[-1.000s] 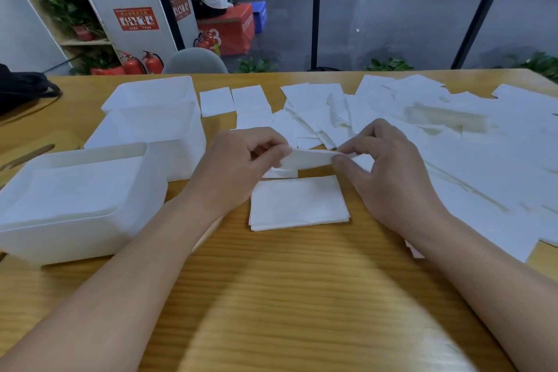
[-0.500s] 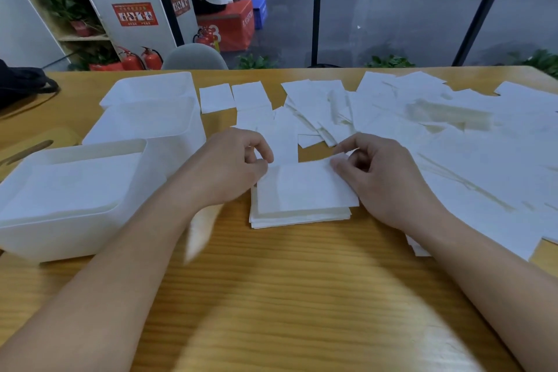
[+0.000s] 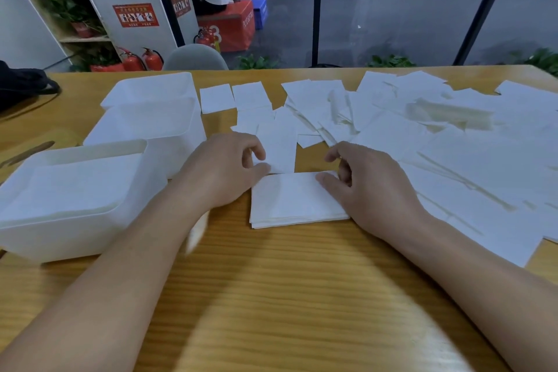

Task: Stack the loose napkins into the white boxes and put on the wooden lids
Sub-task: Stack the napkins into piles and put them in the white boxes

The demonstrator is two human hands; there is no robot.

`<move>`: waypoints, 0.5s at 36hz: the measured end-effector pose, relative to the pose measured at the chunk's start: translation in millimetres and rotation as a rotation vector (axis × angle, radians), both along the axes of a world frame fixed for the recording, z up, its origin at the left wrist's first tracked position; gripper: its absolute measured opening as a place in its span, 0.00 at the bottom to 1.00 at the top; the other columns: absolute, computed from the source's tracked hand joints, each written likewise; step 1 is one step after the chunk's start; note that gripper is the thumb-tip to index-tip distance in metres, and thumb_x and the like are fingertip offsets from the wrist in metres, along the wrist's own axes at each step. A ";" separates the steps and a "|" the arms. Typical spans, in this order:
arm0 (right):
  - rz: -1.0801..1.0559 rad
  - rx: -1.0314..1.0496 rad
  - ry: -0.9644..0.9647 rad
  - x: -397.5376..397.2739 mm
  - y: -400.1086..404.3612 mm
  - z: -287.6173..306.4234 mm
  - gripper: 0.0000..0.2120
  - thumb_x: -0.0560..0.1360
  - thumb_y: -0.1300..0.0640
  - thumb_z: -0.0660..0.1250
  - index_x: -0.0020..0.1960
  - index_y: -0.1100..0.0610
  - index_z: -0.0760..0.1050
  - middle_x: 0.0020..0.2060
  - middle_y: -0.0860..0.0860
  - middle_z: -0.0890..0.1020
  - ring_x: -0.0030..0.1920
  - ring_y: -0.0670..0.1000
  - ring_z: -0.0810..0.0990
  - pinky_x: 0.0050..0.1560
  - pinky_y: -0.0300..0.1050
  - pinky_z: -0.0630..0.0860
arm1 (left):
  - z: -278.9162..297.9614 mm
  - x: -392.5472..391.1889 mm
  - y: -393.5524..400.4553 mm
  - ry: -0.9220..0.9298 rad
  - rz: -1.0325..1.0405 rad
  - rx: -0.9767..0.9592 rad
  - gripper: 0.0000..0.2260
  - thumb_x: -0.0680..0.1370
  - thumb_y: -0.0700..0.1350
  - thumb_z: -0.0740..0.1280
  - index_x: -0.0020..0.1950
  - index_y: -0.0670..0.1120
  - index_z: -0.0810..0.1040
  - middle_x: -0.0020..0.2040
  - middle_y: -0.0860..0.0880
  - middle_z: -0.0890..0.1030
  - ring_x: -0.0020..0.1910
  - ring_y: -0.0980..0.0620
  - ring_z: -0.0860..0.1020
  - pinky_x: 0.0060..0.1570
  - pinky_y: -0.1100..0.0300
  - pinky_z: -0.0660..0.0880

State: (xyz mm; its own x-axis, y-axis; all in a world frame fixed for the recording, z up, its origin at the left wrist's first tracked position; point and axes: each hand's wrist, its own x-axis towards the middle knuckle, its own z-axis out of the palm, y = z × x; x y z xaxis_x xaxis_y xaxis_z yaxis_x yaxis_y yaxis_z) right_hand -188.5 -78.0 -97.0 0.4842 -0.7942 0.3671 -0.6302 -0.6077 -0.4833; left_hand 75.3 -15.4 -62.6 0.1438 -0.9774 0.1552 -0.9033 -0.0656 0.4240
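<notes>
Both hands have lowered the napkin onto the stack (image 3: 297, 201) between them; left hand (image 3: 225, 170) and right hand (image 3: 367, 187) rest loosely curled, gripping nothing.

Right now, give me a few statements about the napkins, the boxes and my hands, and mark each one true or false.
1. A small stack of napkins lies on the table between the two hands. True.
2. The nearest white box has a wooden lid on it. False: it is open on top, with white napkins visible inside.
3. The right hand touches the right end of the stack. True.
4. All the loose napkins are already in boxes. False: many still lie spread over the right side of the table.
5. The left hand is inside a box. False: it is at the stack's upper left corner, outside the boxes.
</notes>
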 end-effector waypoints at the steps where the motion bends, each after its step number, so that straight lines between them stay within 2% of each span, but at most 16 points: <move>1: -0.004 -0.015 -0.012 -0.6 -0.7 0.2 0.09 0.81 0.44 0.72 0.57 0.46 0.78 0.38 0.43 0.76 0.39 0.44 0.77 0.40 0.49 0.75 | -2.0 -0.8 -1.3 0.021 -0.001 -0.029 0.07 0.81 0.56 0.74 0.58 0.59 0.83 0.45 0.59 0.82 0.44 0.58 0.80 0.46 0.57 0.79; 4: 0.031 0.010 -0.050 -0.2 -2.6 0.7 0.08 0.80 0.43 0.73 0.56 0.45 0.81 0.46 0.42 0.77 0.41 0.43 0.77 0.43 0.47 0.76 | -9.3 -2.2 -4.6 0.043 -0.039 -0.043 0.11 0.81 0.57 0.74 0.64 0.60 0.83 0.52 0.62 0.81 0.47 0.60 0.79 0.48 0.61 0.77; 6: 0.087 0.053 -0.034 0.4 -1.7 0.7 0.07 0.80 0.43 0.73 0.55 0.44 0.82 0.49 0.41 0.77 0.42 0.43 0.77 0.43 0.44 0.74 | -14.4 -1.7 -6.7 0.035 -0.063 -0.028 0.11 0.81 0.57 0.74 0.63 0.59 0.84 0.54 0.62 0.80 0.48 0.60 0.78 0.49 0.61 0.76; 14: 0.163 0.095 0.026 -1.4 3.1 5.2 0.03 0.80 0.47 0.73 0.53 0.43 0.84 0.48 0.41 0.78 0.46 0.43 0.78 0.42 0.40 0.73 | -18.8 2.2 -12.7 0.004 -0.062 -0.076 0.05 0.84 0.52 0.72 0.56 0.56 0.87 0.53 0.60 0.82 0.49 0.59 0.78 0.53 0.54 0.78; 16: 0.156 0.096 0.010 -2.2 2.9 4.3 0.04 0.80 0.47 0.74 0.54 0.44 0.84 0.48 0.41 0.78 0.45 0.44 0.78 0.42 0.39 0.73 | -19.2 2.0 -12.9 -0.013 -0.062 -0.088 0.05 0.85 0.51 0.71 0.56 0.56 0.87 0.53 0.60 0.82 0.49 0.58 0.78 0.53 0.52 0.79; 18: 0.134 0.076 -0.013 -2.7 2.5 3.2 0.11 0.80 0.47 0.74 0.61 0.44 0.83 0.50 0.41 0.78 0.45 0.42 0.77 0.44 0.38 0.72 | -18.2 0.6 -12.6 0.012 -0.076 -0.103 0.05 0.85 0.51 0.70 0.55 0.57 0.87 0.52 0.60 0.83 0.49 0.58 0.79 0.52 0.54 0.78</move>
